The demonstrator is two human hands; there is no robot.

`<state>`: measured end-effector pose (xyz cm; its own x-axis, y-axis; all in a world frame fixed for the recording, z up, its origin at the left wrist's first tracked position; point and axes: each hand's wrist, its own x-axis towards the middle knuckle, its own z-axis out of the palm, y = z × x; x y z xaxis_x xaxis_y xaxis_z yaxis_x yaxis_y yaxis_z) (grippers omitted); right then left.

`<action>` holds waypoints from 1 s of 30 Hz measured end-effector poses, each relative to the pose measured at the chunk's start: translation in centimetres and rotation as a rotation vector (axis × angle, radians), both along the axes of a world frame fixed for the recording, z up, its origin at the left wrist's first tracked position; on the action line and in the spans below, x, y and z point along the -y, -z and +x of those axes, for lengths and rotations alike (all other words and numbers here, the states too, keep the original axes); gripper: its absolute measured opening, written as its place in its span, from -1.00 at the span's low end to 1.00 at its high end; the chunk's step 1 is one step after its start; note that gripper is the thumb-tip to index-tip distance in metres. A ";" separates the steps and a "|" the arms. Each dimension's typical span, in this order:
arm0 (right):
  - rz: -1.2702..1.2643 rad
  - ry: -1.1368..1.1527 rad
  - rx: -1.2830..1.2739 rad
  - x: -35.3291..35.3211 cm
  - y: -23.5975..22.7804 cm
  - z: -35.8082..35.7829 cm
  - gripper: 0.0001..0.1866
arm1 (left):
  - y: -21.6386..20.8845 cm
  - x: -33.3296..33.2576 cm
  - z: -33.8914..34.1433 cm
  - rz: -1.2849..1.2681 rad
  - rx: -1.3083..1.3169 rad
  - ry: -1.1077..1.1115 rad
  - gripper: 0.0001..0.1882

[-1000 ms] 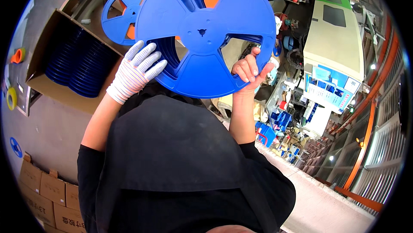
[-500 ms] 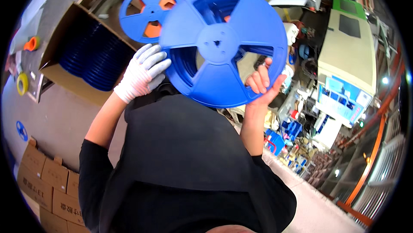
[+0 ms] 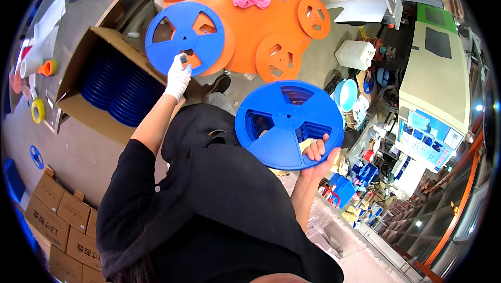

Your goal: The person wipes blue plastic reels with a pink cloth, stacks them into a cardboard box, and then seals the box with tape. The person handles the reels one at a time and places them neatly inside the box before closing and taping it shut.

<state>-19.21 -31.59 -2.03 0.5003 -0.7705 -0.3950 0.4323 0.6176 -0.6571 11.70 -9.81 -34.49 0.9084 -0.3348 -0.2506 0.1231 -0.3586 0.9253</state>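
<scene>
My right hand (image 3: 317, 158) pinches stacked reels (image 3: 279, 126) at four o'clock. My left hand (image 3: 178, 78), pinch unclear, touches another reel (image 3: 177, 44) at six.

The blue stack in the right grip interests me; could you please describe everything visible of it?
The stack is several round, plastic-looking blue reels. The front one faces us, smooth, with a hub, small centre hole, three openings and three solid sectors; layers show through the openings. The right grip holds it beside the black clothing by its lower right rim, fingers at one opening, thumb outside; contact with the clothing is unclear.
</scene>
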 end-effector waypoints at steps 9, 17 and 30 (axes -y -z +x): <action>0.020 0.110 -0.078 5.8 2.9 -1.8 -0.40 | 3.9 23.7 12.6 -0.069 -0.534 -0.134 -0.54; 0.020 0.056 -0.271 9.7 5.1 -2.1 -0.40 | 11.0 34.2 21.4 0.567 -0.368 -0.199 -0.33; 0.015 -0.154 0.046 14.1 3.3 2.2 -0.38 | -16.1 27.0 -1.0 -0.232 -0.041 0.462 -0.79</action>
<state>-17.02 -45.71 -5.28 0.6294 -0.6777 -0.3802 0.3612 0.6884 -0.6290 10.74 -36.82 -18.38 0.6439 -0.7492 -0.1548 0.0385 -0.1704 0.9846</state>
